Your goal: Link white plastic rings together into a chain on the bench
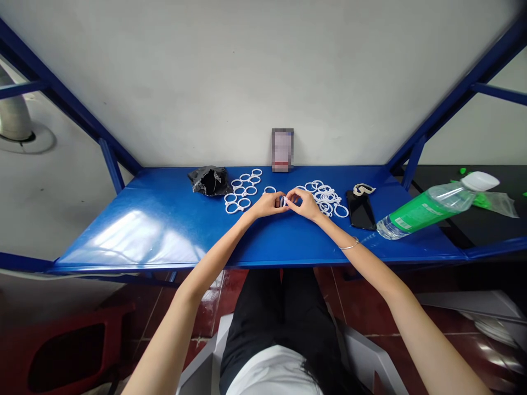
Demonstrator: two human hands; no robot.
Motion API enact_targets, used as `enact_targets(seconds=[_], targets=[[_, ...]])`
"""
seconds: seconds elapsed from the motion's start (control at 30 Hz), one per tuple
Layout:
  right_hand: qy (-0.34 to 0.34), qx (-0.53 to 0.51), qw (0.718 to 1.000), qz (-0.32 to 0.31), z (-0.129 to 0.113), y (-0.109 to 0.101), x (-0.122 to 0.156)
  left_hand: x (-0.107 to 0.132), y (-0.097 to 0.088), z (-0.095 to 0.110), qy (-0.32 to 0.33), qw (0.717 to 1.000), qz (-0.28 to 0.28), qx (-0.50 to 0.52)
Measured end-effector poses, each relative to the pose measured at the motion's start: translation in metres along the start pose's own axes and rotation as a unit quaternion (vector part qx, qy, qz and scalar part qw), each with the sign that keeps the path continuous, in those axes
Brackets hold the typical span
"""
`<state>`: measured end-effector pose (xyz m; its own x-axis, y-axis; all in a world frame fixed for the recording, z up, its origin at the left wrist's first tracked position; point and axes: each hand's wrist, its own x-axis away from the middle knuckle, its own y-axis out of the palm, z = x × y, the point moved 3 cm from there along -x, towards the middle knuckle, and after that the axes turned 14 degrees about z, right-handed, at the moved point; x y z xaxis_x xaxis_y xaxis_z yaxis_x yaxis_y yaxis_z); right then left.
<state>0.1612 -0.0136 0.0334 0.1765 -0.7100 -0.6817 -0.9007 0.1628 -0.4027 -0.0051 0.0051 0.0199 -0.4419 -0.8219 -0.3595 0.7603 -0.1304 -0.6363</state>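
Note:
Over the middle of the blue table, my left hand [268, 204] and my right hand [303, 203] meet, fingertips close together. Between them is a white ring [282, 202], mostly hidden by the fingers; both hands pinch it. Just behind my left hand lies another white ring [269, 190]. A loose heap of white rings [327, 196] sits to the right of my right hand. On the left, several white rings [242, 191] lie spread out in a rough group, each with a small knob on its rim.
A crumpled black plastic bag [209, 181] lies at the back left of the blue table [164, 219]. A blurred-out upright card [282, 150] leans on the wall. To the right are a black phone [361, 211], a cream-coloured band [364, 189] and a green-labelled bottle [430, 210].

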Motion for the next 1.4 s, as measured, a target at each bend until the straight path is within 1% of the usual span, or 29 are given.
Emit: enact_targets(seconds=[0.17,0.27,0.33,0.43,0.53,0.67,0.8,0.93,1.1,1.23,1.3,1.4], targets=[[-0.002,0.003,1.0,0.003,-0.005,-0.002,-0.001,0.0,-0.009,0.005,-0.029,0.997,-0.07,0.019],[-0.004,0.004,1.0,-0.005,-0.009,-0.002,-0.001,0.002,-0.01,0.01,-0.025,0.996,-0.08,0.024],[-0.006,0.008,1.0,-0.011,-0.01,-0.002,-0.001,0.004,-0.01,0.013,-0.011,0.997,-0.074,0.025],[-0.014,0.017,1.0,-0.021,-0.011,-0.002,-0.001,0.008,-0.008,0.016,0.011,0.999,-0.043,0.009],[-0.026,0.035,0.998,-0.054,-0.011,-0.003,0.0,0.011,-0.006,0.017,0.03,0.999,-0.022,-0.007],[-0.037,0.069,0.992,-0.102,-0.012,-0.005,0.0,0.013,-0.002,0.017,0.048,0.998,-0.038,-0.002],[-0.055,0.098,0.986,-0.122,-0.018,-0.009,-0.001,0.013,-0.002,0.017,0.059,0.997,-0.036,-0.019],[-0.055,0.109,0.982,-0.142,-0.023,-0.012,-0.002,0.014,-0.003,0.019,0.063,0.997,-0.038,-0.032],[-0.065,0.126,0.978,-0.153,-0.026,-0.014,-0.002,0.014,-0.003,0.021,0.067,0.995,-0.053,-0.053],[-0.066,0.132,0.977,-0.153,-0.026,-0.014,-0.001,0.014,-0.003,0.021,0.066,0.995,-0.052,-0.052],[-0.065,0.127,0.979,-0.146,-0.026,-0.013,-0.001,0.013,-0.004,0.021,0.063,0.996,-0.046,-0.039],[-0.061,0.113,0.984,-0.119,-0.024,-0.015,-0.002,0.012,-0.008,0.021,0.044,0.999,-0.021,-0.007]])
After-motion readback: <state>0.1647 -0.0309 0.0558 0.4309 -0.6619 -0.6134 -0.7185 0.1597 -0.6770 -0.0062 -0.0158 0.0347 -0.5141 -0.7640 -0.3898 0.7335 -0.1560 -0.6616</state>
